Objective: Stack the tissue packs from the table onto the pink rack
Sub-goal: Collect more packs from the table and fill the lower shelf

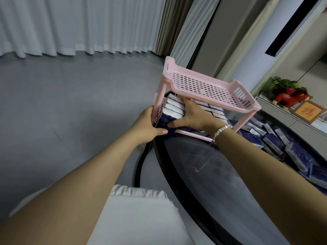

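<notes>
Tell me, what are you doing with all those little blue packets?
A person is filling a pink rack with tissue packs. Both hands are at its lower shelf: the left hand is at the rack's near corner, and the right hand presses on the stacked packs there. The top shelf has nothing on it yet. Many more loose packs lie heaped on the glass table to the right.

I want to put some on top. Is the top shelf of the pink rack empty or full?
Empty. The top shelf of the pink rack shows only its bare slotted floor; the tissue packs sit on the shelf below.
</notes>
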Demonstrator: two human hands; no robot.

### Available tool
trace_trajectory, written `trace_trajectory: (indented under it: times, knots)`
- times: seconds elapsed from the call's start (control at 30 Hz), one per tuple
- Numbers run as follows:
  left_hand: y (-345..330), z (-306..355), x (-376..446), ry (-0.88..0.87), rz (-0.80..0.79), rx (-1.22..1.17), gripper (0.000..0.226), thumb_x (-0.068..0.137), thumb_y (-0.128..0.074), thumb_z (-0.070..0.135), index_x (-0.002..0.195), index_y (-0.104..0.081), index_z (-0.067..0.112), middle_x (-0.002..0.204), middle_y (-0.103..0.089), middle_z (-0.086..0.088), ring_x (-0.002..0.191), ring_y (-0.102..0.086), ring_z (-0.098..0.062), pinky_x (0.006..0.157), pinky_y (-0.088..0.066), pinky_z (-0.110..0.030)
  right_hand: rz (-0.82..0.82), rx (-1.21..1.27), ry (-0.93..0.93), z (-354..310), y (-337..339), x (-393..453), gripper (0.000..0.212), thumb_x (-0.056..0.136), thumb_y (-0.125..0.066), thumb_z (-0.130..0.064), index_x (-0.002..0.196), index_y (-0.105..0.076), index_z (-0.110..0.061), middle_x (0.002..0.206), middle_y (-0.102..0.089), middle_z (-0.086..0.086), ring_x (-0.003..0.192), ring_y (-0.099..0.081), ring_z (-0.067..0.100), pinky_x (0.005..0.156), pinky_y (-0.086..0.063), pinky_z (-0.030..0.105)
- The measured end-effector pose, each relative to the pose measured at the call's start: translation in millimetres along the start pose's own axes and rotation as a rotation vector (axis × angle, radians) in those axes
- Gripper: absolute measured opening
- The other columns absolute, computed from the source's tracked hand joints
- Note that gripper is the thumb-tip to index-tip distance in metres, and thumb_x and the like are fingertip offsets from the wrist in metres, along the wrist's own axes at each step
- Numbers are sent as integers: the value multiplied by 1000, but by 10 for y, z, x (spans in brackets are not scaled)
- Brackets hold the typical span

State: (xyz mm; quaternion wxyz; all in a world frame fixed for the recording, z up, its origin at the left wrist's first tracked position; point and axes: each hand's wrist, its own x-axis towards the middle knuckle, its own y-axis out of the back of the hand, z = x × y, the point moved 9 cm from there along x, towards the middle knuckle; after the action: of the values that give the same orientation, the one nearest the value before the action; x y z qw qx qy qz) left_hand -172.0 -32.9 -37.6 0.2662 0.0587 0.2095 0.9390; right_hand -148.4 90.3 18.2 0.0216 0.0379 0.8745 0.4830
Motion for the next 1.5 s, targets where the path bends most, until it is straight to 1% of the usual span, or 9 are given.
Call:
trace_trajectory:
  times: [0.1,0.4,0.6,0.73,0.93,1.07,1.23,1.37,1.5]
  knots:
    - [7,-55,81,19,33,-44,74,78,-76,22,138,-33,17,140,-44,1,120,-45,-13,90,-34,-22,12,19,14,25,31,82,103,48,-80,-44,138,-36,-19,137,-45,0,126,-43,18,110,-35,39]
    - [42,-89,203,67,198,-25,48,84,-69,25,121,-42,12,124,-56,-5,94,-54,-20,76,-40,-30,104,86,-77,196,160,277,69,71,-79,-21,130,-44,-16,118,-48,-5,112,-46,14,94,-35,21]
    - [44,-95,232,62,301,-60,48,79,-75,21,115,-46,11,118,-56,-4,88,-49,-17,72,-36,-26,100,-273,-137,284,68,422,104,63,-80,-47,146,-23,-17,149,-27,5,138,-26,25,113,-22,30]
    - [22,-119,259,76,334,-76,41,81,-72,16,112,-45,12,115,-58,-6,87,-50,-19,72,-38,-28,91,-424,-157,237,73,518,113,64,-76,-56,149,-11,-17,155,-13,5,143,-14,28,114,-16,32]
    - [-1,-132,299,84,313,-84,44,83,-71,16,117,-44,11,120,-58,-7,89,-53,-21,75,-42,-29,19,-537,-154,218,132,649,87,66,-74,-55,135,-39,-17,139,-41,7,124,-40,27,100,-32,33]
    - [-13,-134,299,89,307,-95,44,84,-69,16,119,-43,12,120,-58,-8,90,-53,-20,76,-43,-29,-4,-504,-160,222,75,681,58,69,-74,-44,113,-50,-14,118,-57,10,77,-50,15,63,-37,24]
    - [-18,-153,300,106,305,-106,41,86,-67,15,118,-43,12,119,-58,-8,90,-53,-21,74,-41,-29,-43,-517,-208,229,49,688,80,72,-75,-47,135,-43,-9,135,-50,10,119,-48,29,94,-35,30]
    - [-16,-149,288,117,309,-110,40,87,-65,14,121,-43,13,120,-58,-7,89,-52,-20,71,-38,-26,-99,-528,-280,276,10,691,70,83,-65,-44,135,-45,-2,136,-52,15,124,-49,32,101,-36,32]
    - [-16,-155,287,120,311,-115,39,88,-64,13,121,-43,13,115,-57,-5,89,-51,-20,72,-38,-27,-64,-538,-302,272,-1,707,72,87,-61,-42,141,-31,-4,144,-38,14,132,-37,33,108,-30,39]
